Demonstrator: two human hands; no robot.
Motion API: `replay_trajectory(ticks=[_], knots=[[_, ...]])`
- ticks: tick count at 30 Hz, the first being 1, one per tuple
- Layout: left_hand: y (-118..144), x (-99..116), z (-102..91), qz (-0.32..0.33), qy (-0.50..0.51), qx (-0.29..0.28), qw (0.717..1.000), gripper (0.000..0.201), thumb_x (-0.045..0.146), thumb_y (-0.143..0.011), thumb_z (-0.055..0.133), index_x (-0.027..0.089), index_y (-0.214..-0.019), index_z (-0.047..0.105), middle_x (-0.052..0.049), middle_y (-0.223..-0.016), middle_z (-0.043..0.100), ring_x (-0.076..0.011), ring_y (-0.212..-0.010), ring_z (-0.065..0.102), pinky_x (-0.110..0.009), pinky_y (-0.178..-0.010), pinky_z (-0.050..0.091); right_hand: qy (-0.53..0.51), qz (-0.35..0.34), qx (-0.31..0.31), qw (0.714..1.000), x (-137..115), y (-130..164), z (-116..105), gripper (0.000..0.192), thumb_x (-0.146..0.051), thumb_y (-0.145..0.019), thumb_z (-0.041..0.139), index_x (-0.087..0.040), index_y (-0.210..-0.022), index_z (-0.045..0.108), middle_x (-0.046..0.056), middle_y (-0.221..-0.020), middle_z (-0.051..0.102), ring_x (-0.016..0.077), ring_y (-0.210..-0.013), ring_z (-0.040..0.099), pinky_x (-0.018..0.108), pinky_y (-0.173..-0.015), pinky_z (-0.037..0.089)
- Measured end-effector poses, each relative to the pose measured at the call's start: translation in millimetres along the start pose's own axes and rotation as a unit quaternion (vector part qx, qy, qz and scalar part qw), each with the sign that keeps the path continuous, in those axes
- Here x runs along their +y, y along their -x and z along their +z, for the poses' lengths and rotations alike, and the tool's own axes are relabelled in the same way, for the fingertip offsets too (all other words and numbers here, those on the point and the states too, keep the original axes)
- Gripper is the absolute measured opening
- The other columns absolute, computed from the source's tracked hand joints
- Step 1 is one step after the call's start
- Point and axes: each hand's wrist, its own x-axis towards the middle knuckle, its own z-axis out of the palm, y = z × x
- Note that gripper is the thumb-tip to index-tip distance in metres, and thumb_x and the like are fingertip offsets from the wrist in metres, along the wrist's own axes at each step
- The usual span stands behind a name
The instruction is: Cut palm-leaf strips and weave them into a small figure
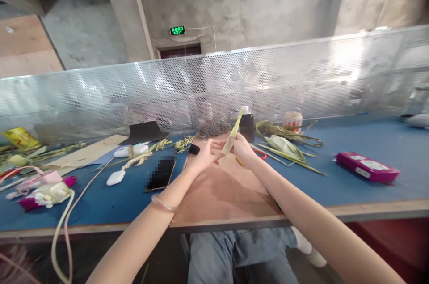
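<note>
Both my arms reach forward over a brown board (221, 194) lying on the blue table (351, 185). My left hand (206, 154) and my right hand (241, 147) meet above the board's far end, and together they pinch a pale green leaf strip (232, 137) that rises up and to the right between them. A clear bangle sits on my left wrist. A small black object (194, 149) lies just left of my left hand. A dark bottle (247, 124) with a white cap stands right behind the leaf.
A phone (161, 173), a white case (115, 178) and cables lie to the left. Green leaves (284, 145) are piled right of the hands. A pink box (367, 167) sits at the right. A perforated metal screen (214, 87) closes off the back.
</note>
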Motion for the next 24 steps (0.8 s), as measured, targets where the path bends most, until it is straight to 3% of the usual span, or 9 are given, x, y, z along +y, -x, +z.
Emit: replay_trajectory(ticks=[2, 6, 16, 24], knots=[[0, -1, 1.8, -0.025, 0.025, 0.008, 0.999, 0.049, 0.036, -0.066, 0.074, 0.013, -0.103, 0.053, -0.014, -0.1, 0.062, -0.0169, -0.075, 0.063, -0.026, -0.053, 0.052, -0.064, 0.049, -0.003, 0.997, -7, 1, 2, 0.017, -0.021, -0.077, 0.043, -0.021, -0.093, 0.047, 0.002, -0.072, 0.066, 0.0194, -0.066, 0.065, 0.036, -0.063, 0.054], [-1, -2, 2.2, -0.046, 0.041, -0.075, 0.995, 0.039, 0.043, -0.07, 0.068, 0.009, -0.088, 0.061, -0.01, -0.081, 0.065, -0.0168, -0.071, 0.064, -0.029, -0.062, 0.054, -0.14, 0.078, 0.003, 0.987, -14, 2, 4, 0.015, -0.02, -0.083, 0.04, -0.02, -0.096, 0.048, 0.005, -0.074, 0.067, 0.0201, -0.07, 0.066, 0.039, -0.069, 0.054], [5, 5, 1.1, -0.06, 0.057, -0.145, 0.986, 0.041, 0.046, -0.075, 0.063, 0.01, -0.095, 0.067, -0.015, -0.091, 0.069, -0.0194, -0.077, 0.066, -0.032, -0.07, 0.053, -0.238, 0.088, -0.076, 0.964, -20, 8, 4, 0.019, -0.015, -0.088, 0.038, -0.016, -0.095, 0.055, 0.008, -0.081, 0.069, 0.0188, -0.076, 0.066, 0.037, -0.077, 0.052], [3, 3, 1.9, -0.099, 0.163, -0.159, 0.969, 0.052, 0.054, -0.083, 0.047, 0.009, -0.102, 0.063, -0.018, -0.091, 0.069, -0.0219, -0.074, 0.067, -0.034, -0.066, 0.053, -0.229, 0.098, -0.106, 0.963, -27, 10, 1, 0.022, -0.016, -0.087, 0.039, -0.017, -0.1, 0.056, 0.004, -0.078, 0.067, 0.0177, -0.068, 0.064, 0.031, -0.059, 0.05]])
